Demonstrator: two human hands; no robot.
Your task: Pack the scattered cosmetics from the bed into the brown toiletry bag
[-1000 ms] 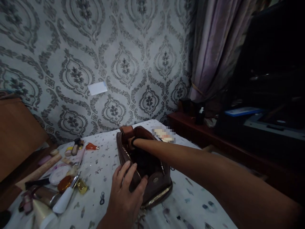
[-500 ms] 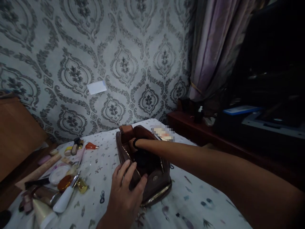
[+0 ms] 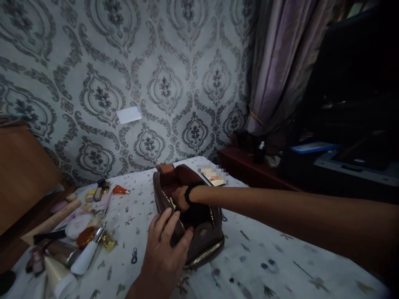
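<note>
A brown handbag (image 3: 207, 245) lies unzipped on the patterned white cloth, its dark inside facing up. My left hand (image 3: 164, 253) holds its near left rim, fingers over the zipper edge and thumb toward the front flap. Inside the opening is my right hand (image 3: 181, 197), a black band round its wrist. Its fingers curl downward and are partly hidden by the bag's side. A small pale thing (image 3: 172, 202) shows beside those fingertips, too little of it visible to name.
Several cosmetics, among them a white-handled brush (image 3: 84, 258), a cream tube (image 3: 59, 276) and a small gold bottle (image 3: 108, 241), lie left of the bag. An orange bottle (image 3: 120, 189) is farther back. A blurred card-like item (image 3: 215, 176) lies behind the bag. A patterned wall rises beyond.
My right hand has shifted right and slightly up within the bag, and a pale thing now shows by its fingers. My left hand stays on the rim.
</note>
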